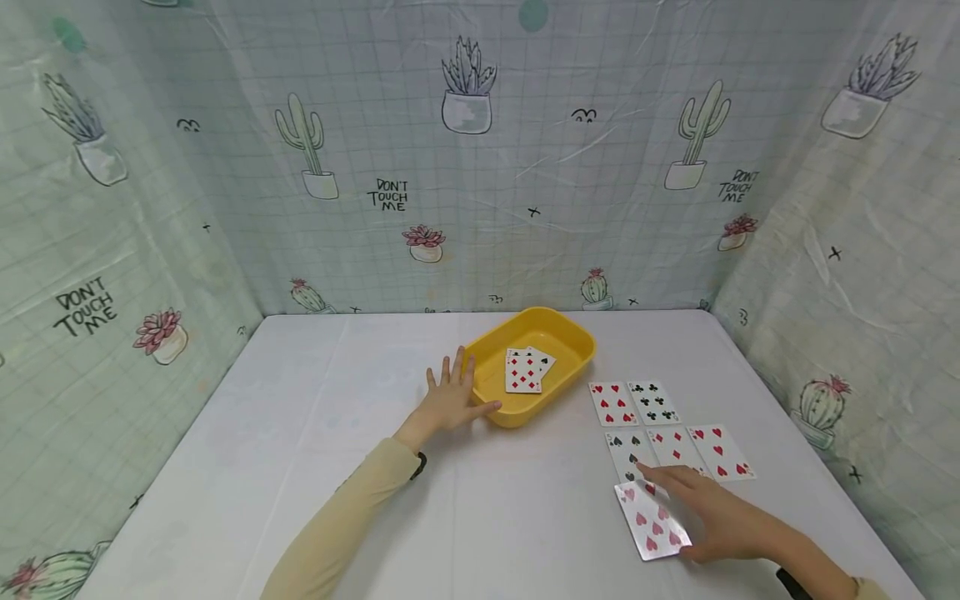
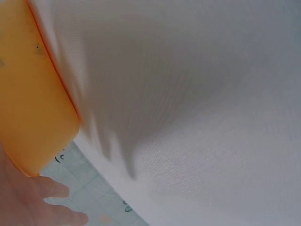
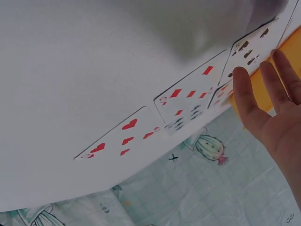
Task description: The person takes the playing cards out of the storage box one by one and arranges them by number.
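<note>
My right hand (image 1: 720, 512) holds a hearts playing card (image 1: 647, 529) at its right side, thumb by the lower corner and fingers over the upper end. The card is tilted, with glare on its face. Just beyond it lie a five of spades (image 1: 624, 444), partly behind the fingers, a diamonds card (image 1: 671, 446) and a five of hearts (image 1: 720, 452). With fingers spread, my left hand (image 1: 444, 406) rests against the near left end of a yellow tray (image 1: 575, 333), thumb over the rim. Inside the tray, a diamonds card (image 1: 522, 374) overlaps other cards.
Farther back, right of the tray, a hearts card (image 1: 613, 404) and a clubs card (image 1: 654, 403) lie side by side. Everything stands on a white table (image 1: 315, 433). A patterned cloth (image 1: 525, 208) hangs behind and along both sides.
</note>
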Demonstrator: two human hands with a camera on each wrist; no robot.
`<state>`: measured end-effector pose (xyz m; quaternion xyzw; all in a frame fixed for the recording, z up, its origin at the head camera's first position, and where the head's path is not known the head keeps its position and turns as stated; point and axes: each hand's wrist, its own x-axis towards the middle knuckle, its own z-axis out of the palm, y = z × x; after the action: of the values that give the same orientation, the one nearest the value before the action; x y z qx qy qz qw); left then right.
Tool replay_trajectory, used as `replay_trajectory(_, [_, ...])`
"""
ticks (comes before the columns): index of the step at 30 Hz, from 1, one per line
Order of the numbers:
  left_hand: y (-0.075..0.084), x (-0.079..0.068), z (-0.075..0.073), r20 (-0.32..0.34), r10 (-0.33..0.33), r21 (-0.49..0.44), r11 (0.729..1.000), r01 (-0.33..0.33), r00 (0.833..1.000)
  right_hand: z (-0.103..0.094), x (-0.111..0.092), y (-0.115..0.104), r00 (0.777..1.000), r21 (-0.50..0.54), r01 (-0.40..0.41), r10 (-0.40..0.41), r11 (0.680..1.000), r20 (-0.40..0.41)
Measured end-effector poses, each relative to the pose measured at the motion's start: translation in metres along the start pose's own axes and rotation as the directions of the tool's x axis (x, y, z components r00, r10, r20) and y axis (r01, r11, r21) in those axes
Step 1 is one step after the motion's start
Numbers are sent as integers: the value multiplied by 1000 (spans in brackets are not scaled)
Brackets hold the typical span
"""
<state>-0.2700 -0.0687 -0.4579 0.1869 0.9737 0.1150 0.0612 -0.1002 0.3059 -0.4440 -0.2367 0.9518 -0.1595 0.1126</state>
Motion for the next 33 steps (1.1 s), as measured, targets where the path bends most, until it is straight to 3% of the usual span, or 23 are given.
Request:
replay_trajectory(9, [-1, 1, -1, 1, 3, 9, 1000, -3, 1000, 11, -5, 5, 1000, -32, -12, 12, 999, 15])
replay_trajectory(24, [-1, 1, -1, 16, -3, -10, 1000, 3, 1000, 22, -10, 16, 996, -85, 49, -55, 995, -74])
replay_trajectory(33, [0, 1, -1, 5, 3, -9, 1000, -3, 1000, 19, -13, 14, 999, -92, 4, -9, 996, -52])
